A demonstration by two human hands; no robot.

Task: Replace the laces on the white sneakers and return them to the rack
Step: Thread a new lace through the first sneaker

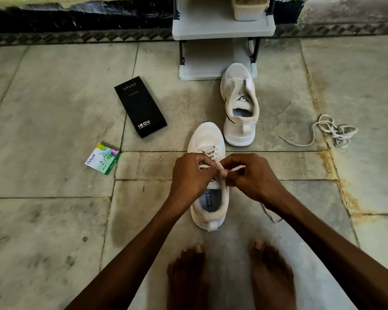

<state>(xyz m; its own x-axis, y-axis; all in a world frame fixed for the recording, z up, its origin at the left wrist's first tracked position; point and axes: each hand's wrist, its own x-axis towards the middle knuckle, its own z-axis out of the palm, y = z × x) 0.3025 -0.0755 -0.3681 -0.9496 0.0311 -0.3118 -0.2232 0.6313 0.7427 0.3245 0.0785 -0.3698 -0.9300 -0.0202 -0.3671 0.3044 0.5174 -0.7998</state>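
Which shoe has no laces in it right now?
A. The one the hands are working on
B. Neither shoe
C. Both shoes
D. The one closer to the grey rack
D: the far sneaker by the rack shows bare, open eyelets, while the near sneaker has lace crossings, with the left hand and right hand pinching its lace.
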